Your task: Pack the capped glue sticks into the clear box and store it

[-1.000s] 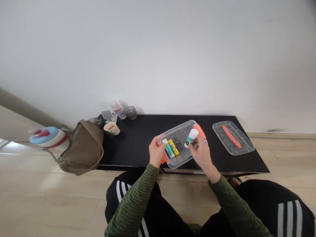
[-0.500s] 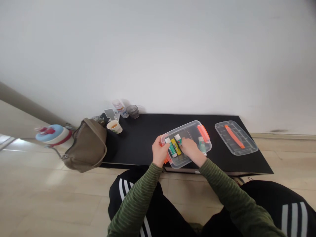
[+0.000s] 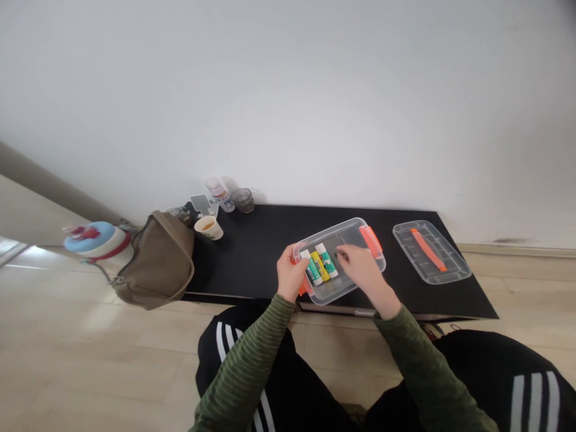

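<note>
Well, left hand (image 3: 290,273) on clear box (image 3: 332,293).

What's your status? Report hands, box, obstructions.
Left hand grips end of clear rectangular plastic box; right hand over its interior. Inside, two cylindrical green-and-white tubes flank a yellow tube. Clear rectangular plastic lid off to the right, not obstructing.

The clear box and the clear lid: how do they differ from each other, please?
The clear box has orange clips at its ends; the clear lid has an orange handle across its top.
The left hand grips the clear box, but no hand touches the clear lid.
The clear box contains three small tubes; the clear lid lies flat on the table.
Both are see-through.
</note>
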The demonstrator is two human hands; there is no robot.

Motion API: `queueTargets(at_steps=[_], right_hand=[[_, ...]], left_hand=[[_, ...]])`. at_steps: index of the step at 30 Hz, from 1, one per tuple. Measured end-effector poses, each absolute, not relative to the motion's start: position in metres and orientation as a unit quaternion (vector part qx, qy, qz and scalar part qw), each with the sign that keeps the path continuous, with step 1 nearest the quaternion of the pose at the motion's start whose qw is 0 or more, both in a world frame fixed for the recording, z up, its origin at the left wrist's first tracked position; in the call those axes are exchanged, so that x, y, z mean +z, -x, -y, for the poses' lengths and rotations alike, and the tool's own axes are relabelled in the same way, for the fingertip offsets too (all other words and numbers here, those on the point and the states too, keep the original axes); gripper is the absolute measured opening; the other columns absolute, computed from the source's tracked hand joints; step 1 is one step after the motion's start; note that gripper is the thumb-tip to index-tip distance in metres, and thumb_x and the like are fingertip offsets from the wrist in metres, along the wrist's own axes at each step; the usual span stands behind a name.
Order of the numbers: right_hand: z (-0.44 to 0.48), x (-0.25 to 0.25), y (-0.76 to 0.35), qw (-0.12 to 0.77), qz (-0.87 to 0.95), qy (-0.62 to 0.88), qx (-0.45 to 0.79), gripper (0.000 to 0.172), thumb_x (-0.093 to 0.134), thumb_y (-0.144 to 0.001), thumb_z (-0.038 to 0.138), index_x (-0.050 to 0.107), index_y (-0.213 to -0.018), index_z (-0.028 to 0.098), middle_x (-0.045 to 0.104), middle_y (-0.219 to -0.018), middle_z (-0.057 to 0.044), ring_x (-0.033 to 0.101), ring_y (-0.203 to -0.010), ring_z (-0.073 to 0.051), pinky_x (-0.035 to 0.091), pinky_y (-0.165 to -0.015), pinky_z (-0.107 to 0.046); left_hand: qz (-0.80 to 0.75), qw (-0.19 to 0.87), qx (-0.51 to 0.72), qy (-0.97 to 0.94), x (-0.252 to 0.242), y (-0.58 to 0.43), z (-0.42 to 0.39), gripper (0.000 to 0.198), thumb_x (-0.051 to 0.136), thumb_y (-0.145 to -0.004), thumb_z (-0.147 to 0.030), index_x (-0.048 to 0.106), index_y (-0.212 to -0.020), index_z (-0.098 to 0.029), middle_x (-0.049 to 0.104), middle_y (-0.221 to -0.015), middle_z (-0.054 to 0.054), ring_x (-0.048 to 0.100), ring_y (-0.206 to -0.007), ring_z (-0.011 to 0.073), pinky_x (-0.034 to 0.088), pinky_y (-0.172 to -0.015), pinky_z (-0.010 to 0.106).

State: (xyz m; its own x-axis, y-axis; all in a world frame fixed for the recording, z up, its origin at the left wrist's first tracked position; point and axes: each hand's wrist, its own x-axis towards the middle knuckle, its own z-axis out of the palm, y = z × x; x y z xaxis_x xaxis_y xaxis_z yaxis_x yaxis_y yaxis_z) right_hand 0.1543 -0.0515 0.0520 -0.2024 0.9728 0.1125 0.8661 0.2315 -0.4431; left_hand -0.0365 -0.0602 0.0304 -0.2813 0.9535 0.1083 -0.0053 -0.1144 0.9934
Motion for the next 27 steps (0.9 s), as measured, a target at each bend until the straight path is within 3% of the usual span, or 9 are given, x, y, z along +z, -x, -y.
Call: queueTargets(at_steps=[2, 4, 7, 9, 11, 14, 17, 27], right_hand=[[0.066, 0.056, -0.179, 0.384, 0.697, 0.598, 0.094, 0.024, 0.049, -0.093, 0.03, 0.068, -0.103, 0.019, 0.073, -0.094, -0.007, 0.068, -0.079, -0.016, 0.051, -0.075, -0.026], [0.077, 0.052, -0.206, 0.521, 0.577, 0.628, 0.03, 0.029, 0.048, -0.093, 0.037, 0.066, -0.104, 0.017, 0.07, -0.085, -0.006, 0.065, -0.068, -0.015, 0.051, -0.069, -0.027], [0.085, 0.031, -0.239, 0.584, 0.445, 0.679, 0.022, 0.037, 0.045, -0.094, 0.043, 0.062, -0.108, 0.014, 0.065, -0.074, -0.004, 0.059, -0.055, -0.014, 0.049, -0.06, -0.028], [0.085, 0.011, -0.25, 0.538, 0.443, 0.711, 0.088, 0.039, 0.043, -0.093, 0.045, 0.062, -0.109, 0.014, 0.064, -0.072, -0.004, 0.057, -0.053, -0.015, 0.047, -0.058, -0.028], [0.083, -0.008, -0.253, 0.461, 0.481, 0.732, 0.143, 0.04, 0.043, -0.091, 0.044, 0.062, -0.108, 0.013, 0.067, -0.079, -0.007, 0.06, -0.062, -0.017, 0.047, -0.065, -0.03], [0.079, -0.028, -0.245, 0.365, 0.53, 0.745, 0.175, 0.037, 0.044, -0.089, 0.043, 0.063, -0.103, 0.014, 0.068, -0.093, -0.012, 0.062, -0.081, -0.021, 0.045, -0.078, -0.032], [0.075, -0.037, -0.233, 0.296, 0.56, 0.752, 0.182, 0.037, 0.042, -0.09, 0.046, 0.061, -0.097, 0.015, 0.065, -0.093, -0.012, 0.06, -0.085, -0.023, 0.043, -0.077, -0.031], [0.066, -0.038, -0.218, 0.196, 0.556, 0.787, 0.182, 0.044, 0.051, -0.087, 0.052, 0.06, -0.116, 0.02, 0.064, -0.107, -0.012, 0.064, -0.09, -0.023, 0.043, -0.072, -0.028]], left_hand=[[-0.53, 0.401, 0.601, -0.443, 0.029, 0.037, 0.059, 0.04, 0.056, -0.06, -0.011, 0.069, -0.097, -0.016, 0.069, -0.091, 0.002, 0.062, -0.081, 0.0158, 0.047, -0.078, 0.026], [-0.53, 0.403, 0.602, -0.442, 0.028, 0.037, 0.059, 0.04, 0.056, -0.06, -0.01, 0.069, -0.097, -0.017, 0.07, -0.092, 0.002, 0.062, -0.083, 0.0164, 0.048, -0.079, 0.027], [-0.532, 0.397, 0.601, -0.445, 0.028, 0.037, 0.059, 0.04, 0.056, -0.06, -0.01, 0.069, -0.097, -0.017, 0.07, -0.092, 0.002, 0.063, -0.083, 0.0164, 0.048, -0.079, 0.027], [-0.532, 0.395, 0.603, -0.444, 0.029, 0.036, 0.06, 0.04, 0.056, -0.06, -0.01, 0.069, -0.097, -0.017, 0.069, -0.091, 0.002, 0.062, -0.082, 0.0161, 0.048, -0.079, 0.027], [-0.53, 0.398, 0.605, -0.441, 0.031, 0.036, 0.06, 0.04, 0.056, -0.059, -0.01, 0.069, -0.096, -0.017, 0.069, -0.09, 0.001, 0.062, -0.081, 0.0156, 0.048, -0.078, 0.026], [-0.53, 0.403, 0.607, -0.435, 0.032, 0.035, 0.06, 0.039, 0.056, -0.06, -0.011, 0.069, -0.096, -0.017, 0.069, -0.088, 0.001, 0.061, -0.079, 0.0146, 0.047, -0.075, 0.025], [-0.534, 0.408, 0.607, -0.424, 0.031, 0.035, 0.06, 0.038, 0.057, -0.06, -0.012, 0.069, -0.096, -0.016, 0.069, -0.088, 0.001, 0.061, -0.078, 0.0146, 0.048, -0.075, 0.025], [-0.534, 0.407, 0.601, -0.433, 0.032, 0.035, 0.06, 0.039, 0.056, -0.059, -0.011, 0.07, -0.095, -0.016, 0.069, -0.089, 0.001, 0.062, -0.079, 0.015, 0.048, -0.075, 0.026]])
